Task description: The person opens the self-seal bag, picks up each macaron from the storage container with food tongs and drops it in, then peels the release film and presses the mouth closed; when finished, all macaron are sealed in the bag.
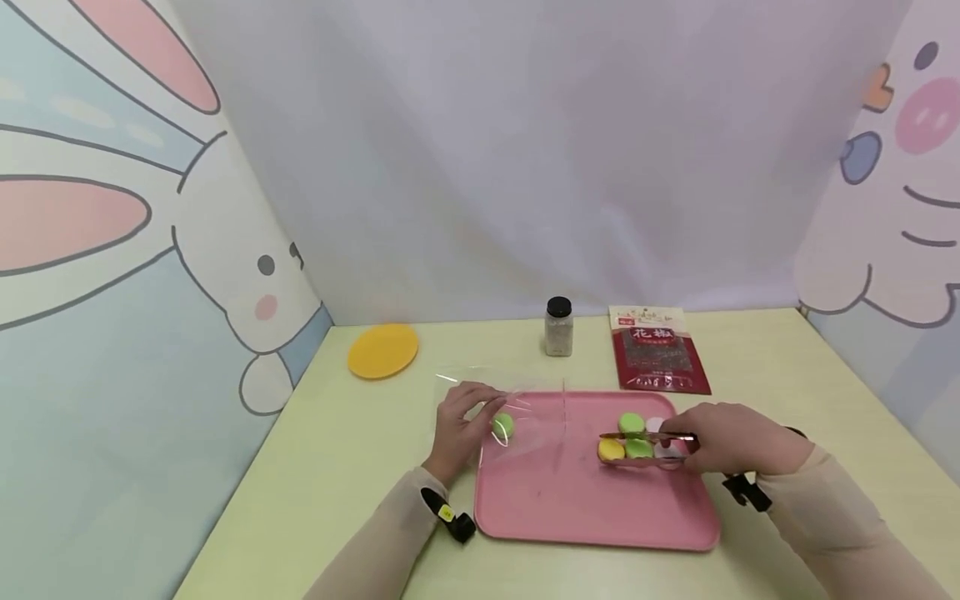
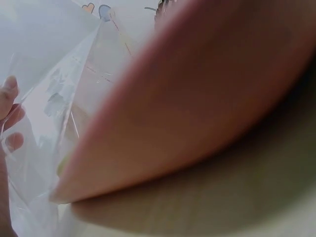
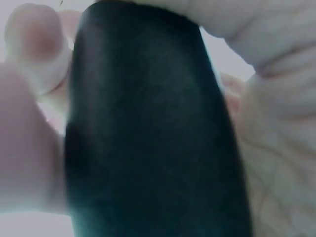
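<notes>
My left hand [image 1: 459, 427] pinches a clear plastic bag [image 1: 542, 421] over the left side of a pink tray [image 1: 570, 508]. A round green macaron [image 1: 503, 426] shows through the bag's film. In the left wrist view, fingers grip the crinkled bag [image 2: 47, 133]. My right hand [image 1: 738, 437] holds tongs [image 1: 647, 435], whose dark handle [image 3: 153, 123] fills the right wrist view. The tongs' arms lie spread around a yellow macaron [image 1: 611, 450] and a green macaron [image 1: 639, 449]; whether they squeeze either, I cannot tell. Behind them sit another green macaron [image 1: 632, 422] and a pale pink one [image 1: 655, 424].
Beyond the tray stands a clear jar with a black lid [image 1: 558, 327]. Right of the jar lies a red and white spice packet [image 1: 660, 350]. A yellow plate [image 1: 382, 351] rests at the table's back left. Printed walls border the pale table [image 1: 322, 475].
</notes>
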Tool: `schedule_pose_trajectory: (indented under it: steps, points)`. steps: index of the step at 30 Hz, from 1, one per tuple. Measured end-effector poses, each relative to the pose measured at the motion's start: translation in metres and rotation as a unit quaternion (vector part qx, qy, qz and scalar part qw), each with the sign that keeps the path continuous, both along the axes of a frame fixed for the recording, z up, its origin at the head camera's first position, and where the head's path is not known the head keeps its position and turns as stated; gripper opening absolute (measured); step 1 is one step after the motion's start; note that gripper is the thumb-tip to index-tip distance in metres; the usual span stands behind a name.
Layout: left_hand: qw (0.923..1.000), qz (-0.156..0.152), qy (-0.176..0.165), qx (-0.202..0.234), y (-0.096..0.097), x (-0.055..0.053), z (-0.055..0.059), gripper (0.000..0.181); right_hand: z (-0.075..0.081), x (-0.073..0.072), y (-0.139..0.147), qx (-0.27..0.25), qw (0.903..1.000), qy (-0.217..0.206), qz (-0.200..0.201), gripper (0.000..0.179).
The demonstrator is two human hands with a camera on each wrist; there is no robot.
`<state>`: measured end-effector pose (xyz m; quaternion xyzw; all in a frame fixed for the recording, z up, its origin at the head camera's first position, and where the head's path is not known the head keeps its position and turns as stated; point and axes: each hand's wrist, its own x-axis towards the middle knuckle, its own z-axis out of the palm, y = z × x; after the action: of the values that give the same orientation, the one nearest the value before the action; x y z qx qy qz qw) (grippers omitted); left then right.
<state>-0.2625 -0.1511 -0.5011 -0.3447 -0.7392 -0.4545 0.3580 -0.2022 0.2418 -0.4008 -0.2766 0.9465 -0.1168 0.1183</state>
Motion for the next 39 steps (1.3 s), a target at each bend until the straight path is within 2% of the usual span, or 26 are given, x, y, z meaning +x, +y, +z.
schedule_pose_trajectory:
  steps: [7,14,20,25,35,39]
  points:
    - [1.0000,-0.007,0.000,0.003,0.002,-0.001,0.002,0.014,0.006,0.002,-0.001,-0.012,0.9999,-0.002,0.009,0.025]
    - [1.0000,-0.001,-0.004,0.002,0.001,0.001,0.007,0.014,0.011,0.001,-0.001,-0.009,0.9987,0.045,0.022,0.032]
    - [0.9999,0.002,-0.017,-0.003,0.001,0.001,0.006,0.013,0.011,0.001,0.000,-0.015,0.9983,0.048,0.027,0.035]
    - [0.9998,0.002,-0.018,-0.005,0.000,0.003,0.004,0.013,0.010,0.003,0.000,-0.022,0.9986,0.041,0.027,0.035]
    - [0.9999,0.000,-0.016,-0.001,0.000,0.003,0.005,0.013,0.015,0.003,-0.002,-0.031,0.9995,0.000,0.000,0.039]
    - [0.9999,-0.003,-0.017,0.000,0.000,0.004,0.001,0.014,0.012,0.000,-0.007,-0.052,0.9984,-0.020,0.010,0.037]
